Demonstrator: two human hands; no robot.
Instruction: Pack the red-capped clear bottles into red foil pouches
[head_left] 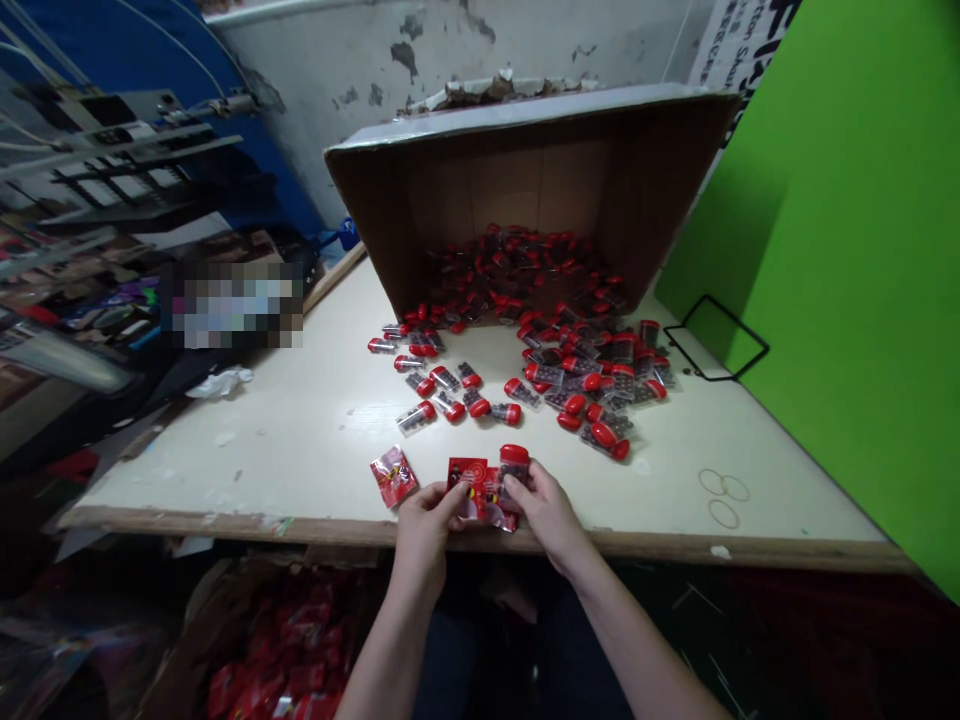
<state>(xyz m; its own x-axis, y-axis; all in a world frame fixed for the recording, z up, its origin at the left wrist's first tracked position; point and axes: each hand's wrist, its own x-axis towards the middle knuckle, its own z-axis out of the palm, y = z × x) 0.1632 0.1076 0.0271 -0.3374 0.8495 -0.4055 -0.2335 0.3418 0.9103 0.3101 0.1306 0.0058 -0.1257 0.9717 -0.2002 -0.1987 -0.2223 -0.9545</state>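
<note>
Red printed packet (469, 470) pinched in left hand (424, 512), above front edge of white table (300, 425). Right hand (546, 508), just beside, grips clear red-capped container (514, 457), cap up, at packet's right side. Second packet (393, 477) lies left of hands. Similar containers (547, 375) lie inside and before cardboard box (540, 180).

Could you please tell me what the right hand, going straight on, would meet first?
Likely the red packet in the left hand, just past the container the right hand holds; depth is unclear.

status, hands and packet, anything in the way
Left hand pinching red packet. Right hand holding red-capped container at packet. Loose packet near left hand, apparently not blocking.
</note>
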